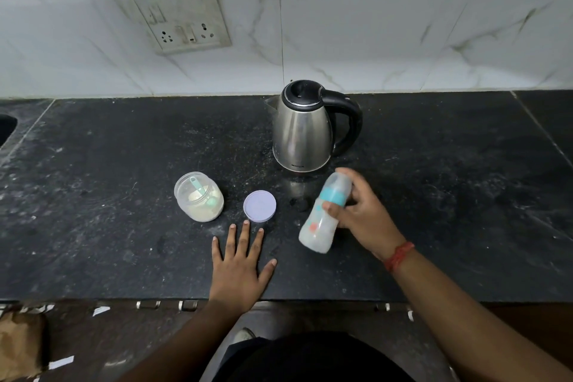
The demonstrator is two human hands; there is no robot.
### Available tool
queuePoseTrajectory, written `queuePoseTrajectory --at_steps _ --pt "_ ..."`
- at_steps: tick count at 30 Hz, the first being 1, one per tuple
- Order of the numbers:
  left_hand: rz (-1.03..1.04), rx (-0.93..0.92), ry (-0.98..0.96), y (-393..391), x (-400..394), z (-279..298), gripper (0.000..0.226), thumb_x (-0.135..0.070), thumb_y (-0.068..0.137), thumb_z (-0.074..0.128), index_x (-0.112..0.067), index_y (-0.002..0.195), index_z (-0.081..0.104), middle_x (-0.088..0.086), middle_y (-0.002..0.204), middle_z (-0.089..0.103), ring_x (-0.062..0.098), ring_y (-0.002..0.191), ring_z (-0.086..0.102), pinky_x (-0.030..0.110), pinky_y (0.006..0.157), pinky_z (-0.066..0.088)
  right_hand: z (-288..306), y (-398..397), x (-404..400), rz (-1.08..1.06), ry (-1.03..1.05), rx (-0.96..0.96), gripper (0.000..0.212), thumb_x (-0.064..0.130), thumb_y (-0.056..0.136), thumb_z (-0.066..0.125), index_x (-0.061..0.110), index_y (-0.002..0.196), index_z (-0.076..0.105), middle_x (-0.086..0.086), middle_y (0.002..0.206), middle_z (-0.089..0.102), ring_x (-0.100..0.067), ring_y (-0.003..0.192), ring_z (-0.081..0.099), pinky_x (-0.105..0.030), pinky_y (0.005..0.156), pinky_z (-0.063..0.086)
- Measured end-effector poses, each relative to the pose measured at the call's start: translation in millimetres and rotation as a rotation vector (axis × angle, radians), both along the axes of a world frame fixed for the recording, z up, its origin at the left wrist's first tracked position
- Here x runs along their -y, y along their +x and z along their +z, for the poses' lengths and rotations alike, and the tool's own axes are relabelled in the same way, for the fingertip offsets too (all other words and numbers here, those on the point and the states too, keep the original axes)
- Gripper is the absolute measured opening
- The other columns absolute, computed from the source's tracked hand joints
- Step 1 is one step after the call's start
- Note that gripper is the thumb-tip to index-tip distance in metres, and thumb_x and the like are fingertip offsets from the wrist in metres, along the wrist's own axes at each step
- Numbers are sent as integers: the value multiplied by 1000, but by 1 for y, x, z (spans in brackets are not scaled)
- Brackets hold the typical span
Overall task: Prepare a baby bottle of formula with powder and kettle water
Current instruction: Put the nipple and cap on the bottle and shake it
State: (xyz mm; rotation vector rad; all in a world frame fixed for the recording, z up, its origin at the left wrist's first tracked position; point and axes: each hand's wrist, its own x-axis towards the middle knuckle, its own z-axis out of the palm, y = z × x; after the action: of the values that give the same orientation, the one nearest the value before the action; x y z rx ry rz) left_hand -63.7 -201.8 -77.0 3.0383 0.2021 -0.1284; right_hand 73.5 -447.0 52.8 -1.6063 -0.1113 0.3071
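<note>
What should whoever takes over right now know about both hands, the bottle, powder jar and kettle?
Left hand: flat on the black stone counter, fingers straight, holding nothing.
Right hand: grip around the tilted clear baby bottle with teal collar, cap on, cloudy white inside.
Clear plastic powder jar: open, teal scoop inside; its lilac round lid lies beside it.
Steel kettle with black handle: behind, lid closed.
Done: bottle appears filled and closed.
Left: probably finish mixing, relid jar.

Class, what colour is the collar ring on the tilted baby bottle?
Turquoise collar ring, clearest in the head view.
</note>
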Motion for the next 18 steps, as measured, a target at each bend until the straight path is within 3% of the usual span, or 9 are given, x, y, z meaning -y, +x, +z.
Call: queuePoseTrajectory --at_steps 1,4,8,11,15,18 --pt "2 -4 2 1 0 1 77 -73 99 14 -30 162 24 6 171 18 32 159 11 66 123 10 -1 -2 0 8 -15 8 62 23 82 81 46 131 51 1 125 64 -17 103 68 -45 84 61" --pt "7 -12 14 1 1 2 77 -73 99 13 -30 162 24 6 171 18 32 159 11 66 123 10 -1 -1 3 -256 156 -25 58 13 91 73 33 137 46 -2 126 60 -19 108 67 -45 83 62" --pt "2 -5 2 0 -1 1 77 -73 99 13 -30 162 23 6 171 19 32 159 11 66 123 10 -3 -3 0 -27 23 -2 65 15 86 78 38 139 47 -3 131 61 -26 112 67 -49 88 60" --pt "6 -9 4 1 1 1 77 -73 99 14 -29 162 24 7 170 21 33 158 12 66 122 11 1 0 3 -296 169 -14 58 12 92 72 31 139 43 -3 125 61 -18 107 69 -48 86 61" --pt "0 0 -1 0 -1 1 77 -73 99 14 -29 162 26 7 170 22 33 158 14 67 122 11 0 -4 -1 -24 -32 9 66 23 84 79 44 137 47 1 132 61 -22 112 67 -55 92 58" --pt "6 -10 11 1 1 1 78 -74 99 13 -30 162 24 6 170 19 33 159 11 66 123 10 -2 -1 4 -280 152 -33 59 15 92 73 34 139 44 -5 130 59 -24 114 65 -49 87 61"
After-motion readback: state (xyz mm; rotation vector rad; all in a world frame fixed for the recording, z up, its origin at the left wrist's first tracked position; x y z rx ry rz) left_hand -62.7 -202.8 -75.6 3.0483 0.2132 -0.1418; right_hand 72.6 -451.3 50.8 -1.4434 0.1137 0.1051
